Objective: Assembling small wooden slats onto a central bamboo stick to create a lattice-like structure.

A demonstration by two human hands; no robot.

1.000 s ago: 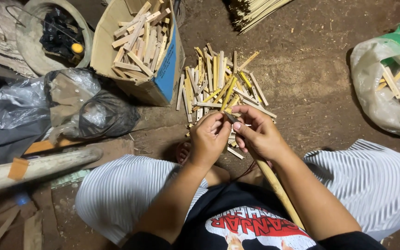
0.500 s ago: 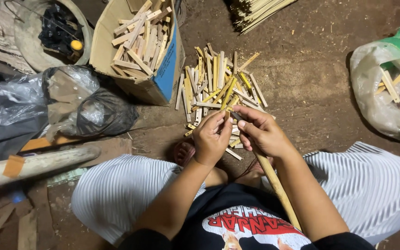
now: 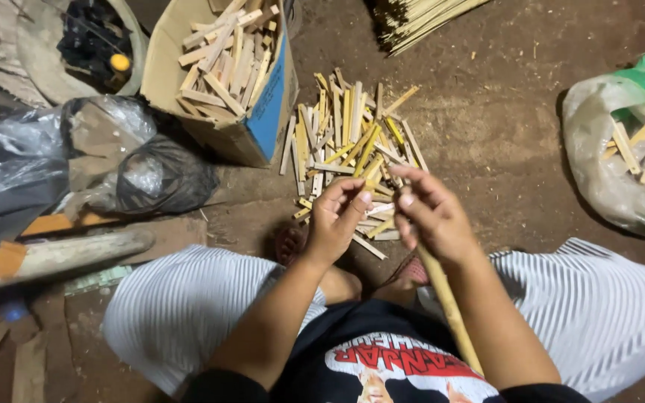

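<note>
Head view: the person sits on the dirt floor (image 3: pixel 502 149), both hands raised together over a pile of split bamboo pieces (image 3: pixel 352 142). The right hand (image 3: pixel 431 216) is closed round the top of a long bamboo stick (image 3: pixel 446 298), whose long axis runs from that fist down and near, toward the lap. The left hand (image 3: pixel 337 220) sits just left of it, fingers curled, thumb and forefinger nearly pinched; whether it holds anything I cannot tell. The pile lies just far of both hands, its pieces pointing mostly near-to-far, about equally close to either hand. A cardboard box (image 3: pixel 270 112) of similar pieces stands far left; a plastic bag (image 3: pixel 606 164) lies right
</note>
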